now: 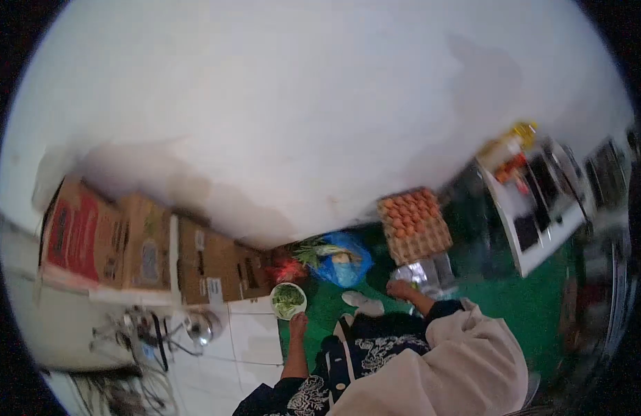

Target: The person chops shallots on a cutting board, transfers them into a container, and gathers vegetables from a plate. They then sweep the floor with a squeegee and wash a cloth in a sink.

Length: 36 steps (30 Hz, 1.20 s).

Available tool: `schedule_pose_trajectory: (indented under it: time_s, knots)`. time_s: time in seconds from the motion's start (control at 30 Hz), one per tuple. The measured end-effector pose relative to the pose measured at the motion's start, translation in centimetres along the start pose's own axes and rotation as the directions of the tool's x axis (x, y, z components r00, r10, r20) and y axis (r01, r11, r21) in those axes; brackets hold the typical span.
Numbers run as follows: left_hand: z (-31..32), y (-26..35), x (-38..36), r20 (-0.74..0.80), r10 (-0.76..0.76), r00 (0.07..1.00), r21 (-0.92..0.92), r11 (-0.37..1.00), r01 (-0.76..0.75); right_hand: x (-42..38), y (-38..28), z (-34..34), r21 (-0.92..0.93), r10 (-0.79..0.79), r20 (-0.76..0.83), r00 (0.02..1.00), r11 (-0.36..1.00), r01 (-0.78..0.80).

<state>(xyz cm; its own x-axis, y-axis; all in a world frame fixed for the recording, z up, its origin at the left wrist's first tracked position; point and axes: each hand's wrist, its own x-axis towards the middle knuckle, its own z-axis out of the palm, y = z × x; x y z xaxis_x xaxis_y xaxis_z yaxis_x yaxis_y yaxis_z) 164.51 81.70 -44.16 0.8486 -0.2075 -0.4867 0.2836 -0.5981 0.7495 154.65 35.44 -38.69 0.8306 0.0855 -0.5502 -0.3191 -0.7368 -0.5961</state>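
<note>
No word, brand or number can be read. Lettering stands on a red panel [81,225] of the leftmost cardboard box [112,243], too blurred to make out. The next box [147,222] has a pale printed patch [149,260], also illegible. A small white label [214,290] on the third box [196,253] and dark marks [250,272] on the one beyond [237,260] are unreadable.
</note>
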Motion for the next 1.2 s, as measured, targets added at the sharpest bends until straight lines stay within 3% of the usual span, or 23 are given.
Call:
schedule_pose_trajectory:
  time_s: [0.03,0.07,0.13,0.2,0.27,0.3,0.33,0.4,0.43,0.47,0.53,0.57,0.6,0.63,0.67,0.77,0.87,0.9,0.97,1.0,1.03,1.07,1.2]
  knots:
    - [0.3,0.5,-0.1,0.018,0.076,0.997,0.294,0.953,-0.078,-1.8,0.8,0.7,-0.077,0.079,-0.053,0.996,0.994,-0.083]
    - [-0.4,1.2,0.0,0.124,-0.089,0.988,0.141,0.987,0.071,-3.5,1.9,1.3,-0.156,0.152,-0.108,0.982,0.973,-0.168]
    - [-1.2,2.0,-1.3,0.367,-0.386,0.846,-0.100,0.888,0.448,-9.5,3.2,4.7,-0.047,0.227,-0.273,0.935,0.967,-0.249]
    - [-1.9,3.4,-3.3,0.438,-0.343,0.831,0.168,0.939,0.300,-14.5,5.4,11.1,0.062,0.347,-0.323,0.880,0.936,-0.346]
    - [-2.1,4.4,-4.8,0.501,-0.304,0.810,0.354,0.926,0.128,-18.9,8.1,20.7,0.195,0.474,-0.253,0.843,0.879,-0.436]
    - [-1.9,3.5,-4.5,0.536,-0.286,0.794,0.334,0.936,0.112,-21.6,9.7,27.1,0.243,0.330,-0.441,0.835,0.939,-0.243]
    - [-1.2,4.4,-4.7,0.566,-0.275,0.777,0.308,0.945,0.110,-23.7,10.5,31.5,0.235,0.185,-0.627,0.757,0.971,-0.042]
    - [-0.8,4.7,-4.8,0.671,-0.256,0.696,0.099,0.961,0.258,-27.1,7.4,31.1,0.068,0.258,-0.418,0.871,0.965,-0.253]
    - [-0.1,5.4,-4.0,0.504,-0.598,0.623,0.408,0.801,0.438,-28.5,5.6,30.1,-0.031,0.308,-0.300,0.903,0.943,-0.331]
    - [0.6,6.2,-3.0,0.551,-0.499,0.669,0.514,0.834,0.199,-29.3,4.3,28.5,0.035,0.408,-0.226,0.884,0.911,-0.412]
    - [2.2,6.6,-1.1,0.681,-0.302,0.667,0.616,0.730,-0.298,-30.6,2.6,26.3,0.155,0.572,-0.046,0.819,0.814,-0.560]
    - [3.2,7.9,-0.6,0.668,-0.280,0.689,0.605,0.745,-0.283,-29.6,6.5,31.4,0.174,0.504,-0.241,0.829,0.863,-0.474]
    - [4.5,9.3,0.1,0.662,-0.248,0.708,0.573,0.777,-0.263,-29.9,7.2,31.4,0.155,0.415,-0.425,0.804,0.909,-0.386]
    - [6.0,10.9,0.8,0.669,-0.205,0.714,0.531,0.804,-0.267,-30.3,7.3,31.6,0.330,0.570,-0.395,0.720,0.820,-0.468]
    - [7.6,12.7,1.3,0.678,-0.172,0.714,0.499,0.822,-0.275,-31.9,4.0,26.8,0.494,0.708,-0.352,0.613,0.696,-0.520]
    - [13.2,16.4,2.6,0.733,-0.081,0.675,0.401,0.853,-0.333,-34.9,1.7,23.6,0.623,0.794,-0.446,0.414,0.607,-0.493]
    - [19.0,20.1,2.4,0.813,0.099,0.574,0.246,0.835,-0.493,-35.2,4.4,25.5,0.642,0.868,-0.140,0.476,0.446,-0.624]
    - [20.8,21.0,2.0,0.834,0.195,0.516,0.159,0.810,-0.564,-35.0,4.0,25.1,0.667,0.898,-0.114,0.424,0.386,-0.637]
    - [24.1,24.5,0.4,0.813,-0.148,0.563,0.343,0.903,-0.258,-36.3,2.7,24.4,0.693,0.951,-0.041,0.305,0.247,-0.677]
    - [26.4,25.5,0.2,0.775,-0.321,0.545,0.442,0.891,-0.104,-37.2,2.0,23.9,0.753,0.943,-0.117,0.311,0.289,-0.592]
    - [30.1,25.5,1.2,0.738,-0.407,0.538,0.535,0.839,-0.101,-37.6,1.4,23.0,0.796,0.929,-0.205,0.309,0.341,-0.499]
    - [34.1,25.9,1.4,0.852,-0.272,0.448,0.474,0.765,-0.436,-37.8,1.1,22.5,0.823,0.905,-0.296,0.304,0.404,-0.399]
    - [41.6,34.7,-7.3,0.930,-0.191,0.313,0.309,0.868,-0.388,-37.7,3.7,23.4,0.919,0.985,-0.092,0.147,0.141,-0.367]
